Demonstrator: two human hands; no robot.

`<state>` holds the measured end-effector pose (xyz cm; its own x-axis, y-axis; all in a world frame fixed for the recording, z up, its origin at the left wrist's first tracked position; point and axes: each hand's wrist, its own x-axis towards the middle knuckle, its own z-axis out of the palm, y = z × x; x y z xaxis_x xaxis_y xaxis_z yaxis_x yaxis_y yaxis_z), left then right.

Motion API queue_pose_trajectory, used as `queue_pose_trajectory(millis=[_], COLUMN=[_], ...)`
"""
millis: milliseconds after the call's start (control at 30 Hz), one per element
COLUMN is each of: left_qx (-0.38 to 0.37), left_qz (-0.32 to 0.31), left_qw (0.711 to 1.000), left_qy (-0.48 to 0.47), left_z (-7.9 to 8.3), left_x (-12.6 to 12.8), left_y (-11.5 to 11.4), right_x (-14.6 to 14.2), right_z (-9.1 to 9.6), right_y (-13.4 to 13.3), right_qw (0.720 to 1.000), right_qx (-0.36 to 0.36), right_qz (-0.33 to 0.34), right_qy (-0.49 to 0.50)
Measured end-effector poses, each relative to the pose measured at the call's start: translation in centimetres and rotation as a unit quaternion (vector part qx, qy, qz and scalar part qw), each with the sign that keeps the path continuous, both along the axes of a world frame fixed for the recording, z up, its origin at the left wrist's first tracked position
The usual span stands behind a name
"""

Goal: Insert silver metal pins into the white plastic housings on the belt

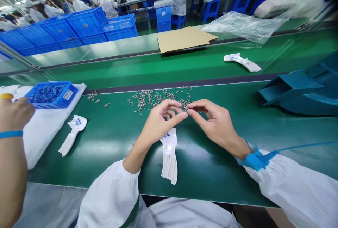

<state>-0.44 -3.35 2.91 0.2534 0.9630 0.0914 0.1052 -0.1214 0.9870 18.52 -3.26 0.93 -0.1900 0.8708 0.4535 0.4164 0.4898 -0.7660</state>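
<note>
1. Presently, in the head view, my left hand [162,120] and right hand [216,122] come nearly fingertip to fingertip, at the near edge of scattered small metal pieces [142,100] on the green surface [208,178].
2. Each grip has thumb and forefinger drawn close; I cannot tell whether a tiny piece sits between them.
3. Below my left hand lies a white molded part [169,162], its far end partly hidden, its ribbed end toward me.
4. I judge it light, stiff and rather smooth, perhaps brittle at thin edges; I would hold it by its long sides.
5. The metal pieces look hard and slippery, best pinched singly.
6. Leftward, a second white part [72,136] lies near a blue bin [69,96] and a co-worker's hand [14,115].
</note>
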Motion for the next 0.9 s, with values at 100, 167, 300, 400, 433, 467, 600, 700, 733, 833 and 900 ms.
queue_pose_trajectory(millis=[100, 167, 300, 400, 433, 467, 600, 700, 733, 833, 900], left_qx=[0.044, 0.060, 0.089, 0.133, 0.148, 0.164, 0.234, 0.267, 0.269, 0.225, 0.182], left_qz=[0.020, 0.025, 0.034, 0.035, 0.032, 0.029, 0.021, 0.012, 0.008, 0.002, 0.004], left_qw=[0.998, 0.996, 0.993, 0.985, 0.982, 0.979, 0.957, 0.943, 0.943, 0.962, 0.976], left_qy=[0.051, 0.060, 0.077, 0.101, 0.110, 0.119, 0.172, 0.198, 0.197, 0.157, 0.122], left_z=[-0.18, -0.28, -0.25, -0.13, -0.11, -0.11, -0.26, -0.41, -0.44, -0.42, -0.34], left_x=[0.31, 0.41, 0.37, 0.33, 0.31, 0.30, 0.12, -0.05, -0.09, -0.12, -0.04], left_y=[-0.18, -0.23, -0.27, -0.33, -0.36, -0.39, -0.43, -0.34, -0.31, -0.23, -0.22], right_x=[-0.05, -0.10, -0.25, -0.31, -0.30, -0.29, -0.18, -0.08, -0.02, 0.23, 0.43], right_z=[-0.10, -0.12, -0.14, -0.16, -0.16, -0.15, -0.14, -0.19, -0.19, -0.11, 0.01], right_y=[-0.07, -0.14, -0.33, -0.45, -0.47, -0.48, -0.35, -0.16, -0.10, -0.01, -0.05], right_qw=[1.000, 0.999, 0.997, 0.996, 0.996, 0.997, 0.998, 0.999, 0.999, 0.999, 0.996], right_qx=[0.024, 0.046, 0.077, 0.074, 0.071, 0.069, 0.047, 0.008, 0.000, 0.028, 0.080], right_qz=[0.000, 0.000, -0.013, -0.025, -0.026, -0.024, -0.013, -0.001, 0.003, 0.013, 0.020], right_qy=[0.002, 0.007, 0.019, 0.033, 0.036, 0.038, 0.041, 0.047, 0.051, 0.042, 0.027])
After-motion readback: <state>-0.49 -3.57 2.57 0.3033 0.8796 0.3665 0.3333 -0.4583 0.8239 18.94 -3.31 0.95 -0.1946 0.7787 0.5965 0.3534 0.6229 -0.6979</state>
